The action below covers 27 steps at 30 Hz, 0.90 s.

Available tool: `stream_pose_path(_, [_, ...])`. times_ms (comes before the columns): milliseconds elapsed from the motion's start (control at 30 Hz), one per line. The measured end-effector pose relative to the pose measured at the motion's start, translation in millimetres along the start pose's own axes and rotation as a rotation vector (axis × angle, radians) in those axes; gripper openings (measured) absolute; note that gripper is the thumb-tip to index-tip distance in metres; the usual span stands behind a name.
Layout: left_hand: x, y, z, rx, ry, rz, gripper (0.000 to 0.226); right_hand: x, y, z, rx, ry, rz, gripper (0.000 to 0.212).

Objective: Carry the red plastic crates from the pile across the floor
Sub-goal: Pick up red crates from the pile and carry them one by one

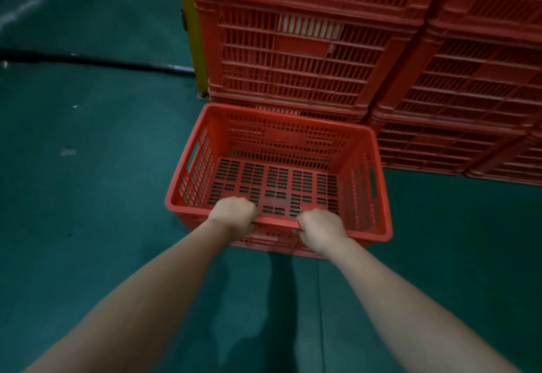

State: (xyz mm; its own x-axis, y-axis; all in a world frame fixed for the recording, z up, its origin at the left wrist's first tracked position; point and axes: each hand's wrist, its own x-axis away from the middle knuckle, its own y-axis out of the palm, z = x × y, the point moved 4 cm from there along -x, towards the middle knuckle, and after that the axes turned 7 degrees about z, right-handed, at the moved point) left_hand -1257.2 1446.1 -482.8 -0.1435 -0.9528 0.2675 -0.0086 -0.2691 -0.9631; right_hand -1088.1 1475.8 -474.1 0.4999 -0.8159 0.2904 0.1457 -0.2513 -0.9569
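In both hands, the crate: an open-topped red plastic crate (pixel 287 141) with slotted walls and a slotted floor was held by its near long rim, empty inside.
Left hand: the left hand (pixel 233 215) gripped the near rim left of its middle, fingers curled over the edge and into the crate, knuckles up.
Right hand: the right hand (pixel 321 230) gripped the same rim just right of the middle, fingers wrapped over the edge, thumb side toward the left hand; the two hands were near each other but apart.
Crate's standing: level, mouth up, a handle slot in each short wall; whether it rested on the floor or hung off it, I could not tell.
Beyond the hands: the crate's far rim lay close against the foot of a tall pile of red slatted plastic crates (pixel 293 59).
Beyond and right of the right hand: a second stack of the same red crates (pixel 475 79) stood touching the first.
Below the arms: a dark green floor (pixel 88 226) spread out on all sides.
Beyond and left of the left hand: an upright yellow post (pixel 190 35) stood at the pile's left edge.
Far left of the left hand: a black cable (pixel 96 62) ran along the floor toward the post, and a small pale scrap (pixel 68 151) lay nearer.
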Motion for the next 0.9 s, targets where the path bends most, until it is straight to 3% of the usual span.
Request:
stream_pose_path(200, [-21.0,-7.7,-5.2,0.022,0.021,0.056,0.023,-26.1,-5.0,13.8,0.009,0.016,0.011,0.03])
stream_pose_path(667, [-25.5,-12.7,-5.8,-0.012,-0.034,-0.003,0.027,-30.0,-4.8,17.3,-0.035,0.032,0.008,0.027])
stream_pose_path(900, [-9.8,-20.3,5.6,-0.06,-0.159,-0.006,0.041,-18.8,-14.5,16.4,-0.113,0.101,-0.177,0.047])
